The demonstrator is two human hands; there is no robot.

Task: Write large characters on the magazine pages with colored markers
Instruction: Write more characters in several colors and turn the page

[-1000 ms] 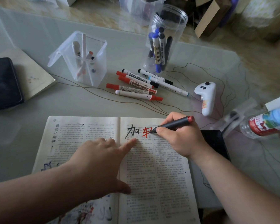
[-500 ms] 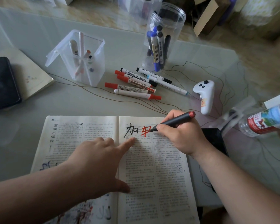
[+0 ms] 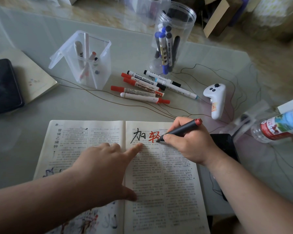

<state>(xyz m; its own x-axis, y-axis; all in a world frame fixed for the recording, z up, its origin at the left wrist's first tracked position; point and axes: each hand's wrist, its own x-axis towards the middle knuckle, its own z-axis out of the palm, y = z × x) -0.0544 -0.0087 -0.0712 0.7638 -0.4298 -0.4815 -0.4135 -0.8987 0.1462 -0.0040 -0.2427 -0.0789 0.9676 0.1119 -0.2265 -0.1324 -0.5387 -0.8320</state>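
Note:
An open magazine (image 3: 167,183) lies flat at the near table edge. At the top of its right page stand a large black character (image 3: 138,135) and a red character (image 3: 154,136). My right hand (image 3: 191,146) grips a dark marker with a red end cap (image 3: 182,130), its tip on the page at the red character's lower right. My left hand (image 3: 105,169) presses the pages down across the spine, index finger stretched toward the black character, thumb spread on the right page.
Several loose red and black whiteboard markers (image 3: 142,86) lie beyond the magazine. A square clear pen holder (image 3: 91,63) and a round clear jar of markers (image 3: 171,39) stand behind them. A white controller (image 3: 216,100), a plastic bottle (image 3: 277,125), a black device (image 3: 225,146) sit right; a notebook with a dark case (image 3: 3,85) left.
The red character has gained strokes on its right side, and the marker tip now sits lower at its bottom right. My left hand has stayed pressed on the pages.

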